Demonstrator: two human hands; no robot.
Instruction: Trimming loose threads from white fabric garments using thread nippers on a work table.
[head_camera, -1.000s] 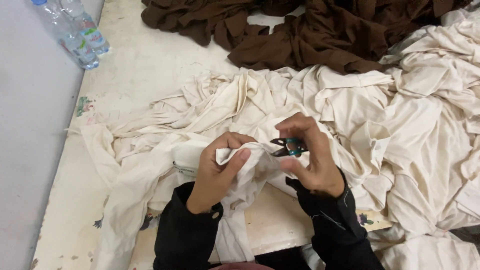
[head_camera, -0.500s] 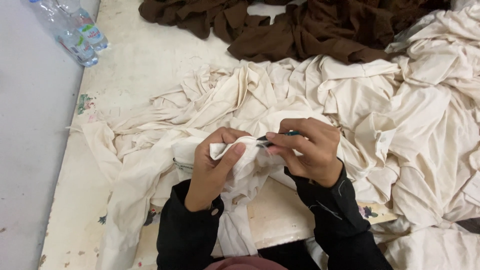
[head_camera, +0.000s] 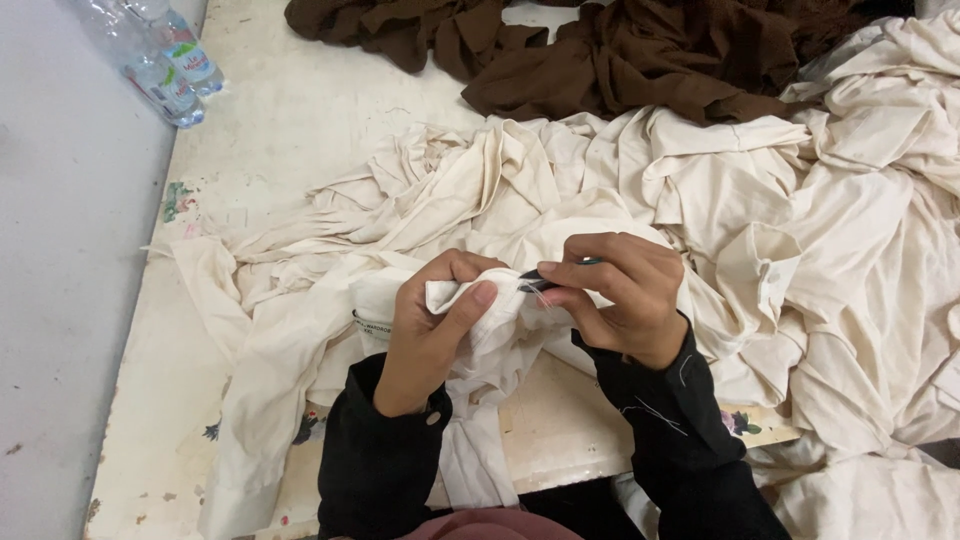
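Pinching a folded edge of cream cotton fabric (head_camera: 470, 300) between thumb and fingers, the left hand (head_camera: 435, 325) holds the cloth up just above the near edge of the worn white-painted counter (head_camera: 300, 120). The right hand (head_camera: 620, 295) is closed around a small dark-handled cutting tool (head_camera: 555, 275), its fingers curled tight on the handle and the tip touching the fabric right beside the left thumb. What kind of tool it is cannot be told exactly, since most of it is hidden in the hand. Both wrists wear black sleeves (head_camera: 385, 460).

The pinched piece belongs to a large crumpled heap of the same cream cloth (head_camera: 800, 230), which spreads across the counter from the middle to the right edge and hangs partly over the front. Behind it, at the far side, lies a rumpled pile of dark brown fabric (head_camera: 620, 50), touching the cream heap. Two clear plastic water bottles (head_camera: 160, 55) lie side by side at the far left corner of the counter, well apart from the hands. A grey floor (head_camera: 60, 300) shows to the left.
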